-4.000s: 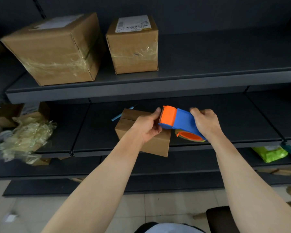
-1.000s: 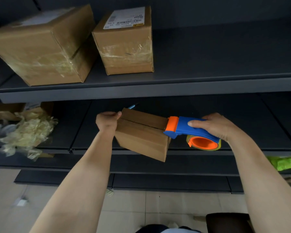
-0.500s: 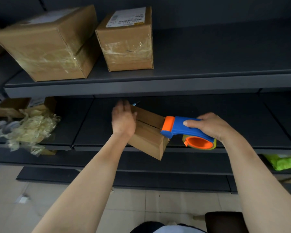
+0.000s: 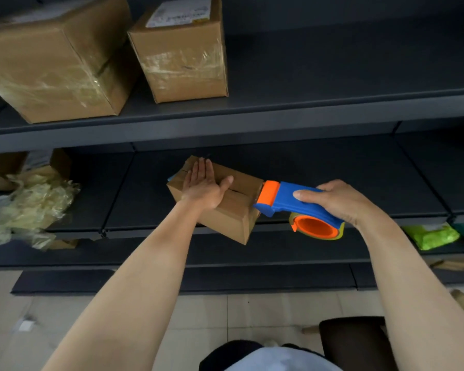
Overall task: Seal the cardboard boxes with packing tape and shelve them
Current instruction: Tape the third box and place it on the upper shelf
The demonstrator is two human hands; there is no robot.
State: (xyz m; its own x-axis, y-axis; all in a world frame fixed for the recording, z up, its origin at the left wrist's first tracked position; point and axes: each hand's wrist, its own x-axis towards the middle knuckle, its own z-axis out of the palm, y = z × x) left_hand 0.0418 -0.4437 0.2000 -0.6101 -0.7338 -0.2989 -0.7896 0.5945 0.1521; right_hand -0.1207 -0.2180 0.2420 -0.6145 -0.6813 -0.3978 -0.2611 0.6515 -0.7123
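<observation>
A small cardboard box point(image 4: 233, 210) rests on the front edge of the middle shelf point(image 4: 332, 183), its top flaps closed along a centre seam. My left hand point(image 4: 205, 187) lies flat on the box top, fingers straight and together, pressing down. My right hand point(image 4: 340, 202) grips the blue handle of a blue and orange tape dispenser point(image 4: 298, 204). The dispenser's orange head touches the right end of the box at the seam. A roll of tape on an orange hub hangs under the handle.
Two taped cardboard boxes, one large point(image 4: 54, 62) and one smaller with a label point(image 4: 182, 52), stand on the upper shelf. Crumpled plastic wrap point(image 4: 30, 204) fills the middle shelf's left end. A green packet point(image 4: 430, 235) lies lower right. A dark stool point(image 4: 356, 341) stands on the floor.
My left hand moved from the box's left end onto its top and now lies flat there. The dispenser stays at the right end of the box.
</observation>
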